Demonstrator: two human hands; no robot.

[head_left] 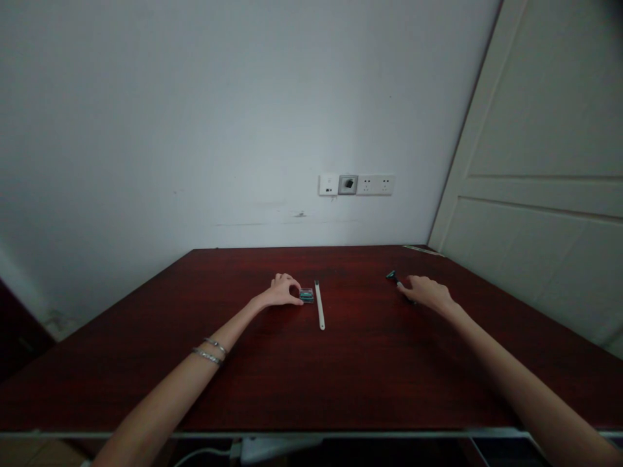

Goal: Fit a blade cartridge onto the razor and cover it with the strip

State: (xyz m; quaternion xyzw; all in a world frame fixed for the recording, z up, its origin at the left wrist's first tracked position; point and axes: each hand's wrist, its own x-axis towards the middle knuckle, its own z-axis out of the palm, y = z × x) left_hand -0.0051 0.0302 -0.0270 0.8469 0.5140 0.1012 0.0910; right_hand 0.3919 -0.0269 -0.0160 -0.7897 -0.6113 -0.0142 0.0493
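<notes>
Case (306, 296) and stick (320, 308) lie side by side on the bench (282, 383). Left hand (281, 294): fingers part-spread at the case's left edge, grip indeterminable. Right hand (426, 292): fingers closed round the razor (392, 277) handle.

1. we can read no words, numbers, brands or signs here.
2. any print on the small clear case (306, 296) or the wall sockets (376, 185) is too small for us to make out.
</notes>
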